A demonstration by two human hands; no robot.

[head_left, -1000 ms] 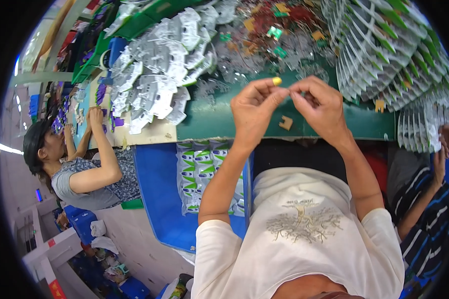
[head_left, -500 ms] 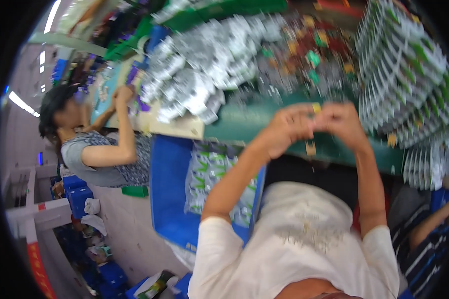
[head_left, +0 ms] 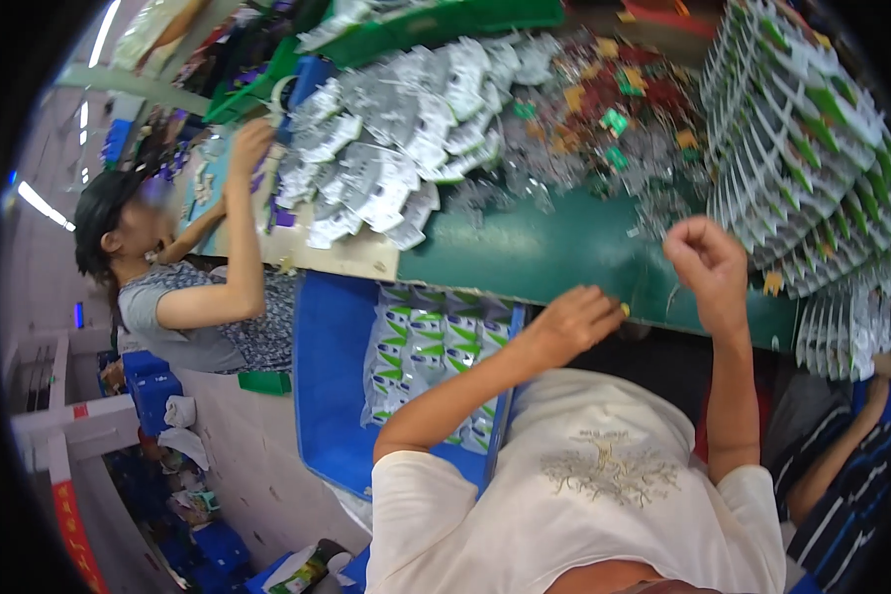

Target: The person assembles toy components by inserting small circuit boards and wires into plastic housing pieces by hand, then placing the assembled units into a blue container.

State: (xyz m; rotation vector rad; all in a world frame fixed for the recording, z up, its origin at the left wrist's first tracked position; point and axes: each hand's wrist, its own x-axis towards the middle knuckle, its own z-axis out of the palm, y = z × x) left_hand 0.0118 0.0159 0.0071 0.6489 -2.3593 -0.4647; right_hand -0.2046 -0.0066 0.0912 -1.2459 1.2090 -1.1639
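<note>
My left hand (head_left: pixel 576 325) is low over the table's front edge, its fingers curled together. A small yellow spot shows at its fingertips; I cannot tell whether it is a held piece or a finger covering. My right hand (head_left: pixel 708 265) is raised to the right, fingers bent into a pinch, and whatever they hold is hidden. Just beyond it lie small clear plastic pieces (head_left: pixel 663 203), mixed with orange and green bits. Stacked white-and-green cards (head_left: pixel 802 148) rise close to its right side.
White-and-grey cards (head_left: pixel 396 139) heap on the green tabletop (head_left: pixel 525 243). Left of me, a blue bin (head_left: pixel 339 376) holds packed white-and-green packets (head_left: pixel 431 337). Another person (head_left: pixel 208 297) works at the far left, and a person's arm (head_left: pixel 841 445) shows at the right edge.
My hands were together above the table edge and have parted. The left came down toward me; the right moved slightly right and down. The orange piece hanging below them is no longer visible there.
</note>
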